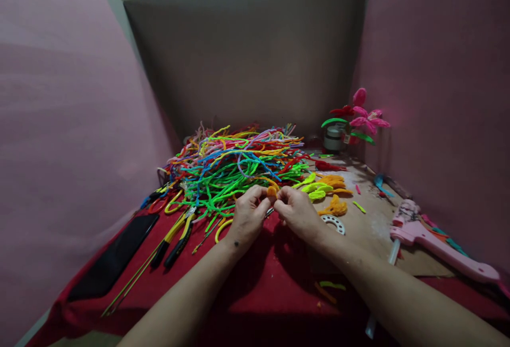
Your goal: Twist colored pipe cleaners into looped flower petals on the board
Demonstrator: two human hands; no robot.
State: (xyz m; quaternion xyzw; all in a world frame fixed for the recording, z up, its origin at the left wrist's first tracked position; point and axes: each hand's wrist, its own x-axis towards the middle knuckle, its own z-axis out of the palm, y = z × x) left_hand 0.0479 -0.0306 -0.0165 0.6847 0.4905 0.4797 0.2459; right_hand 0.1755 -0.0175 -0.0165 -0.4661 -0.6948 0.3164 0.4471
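Note:
Both hands meet over the front of the table, fingertips almost touching. Between them is an orange pipe cleaner [271,191], bent into a small piece with a loose end curving up behind. My left hand [251,211] pinches it from the left side. From the right, my right hand [297,210] closes its thumb and fingers on it as well. Just behind the hands lies a big tangled heap of coloured pipe cleaners [235,163], green at the front. Finished-looking orange petal shapes [334,206] and yellow-green leaf shapes [317,190] rest to the right.
Yellow-and-black pliers [178,238], a black phone-like slab [115,254] and thin rods [133,280] lie left on the red cloth [247,296]. At right are a pink glue gun [442,248], a white ring with holes [333,225] and pink pipe-cleaner flowers [368,118]. Walls enclose three sides.

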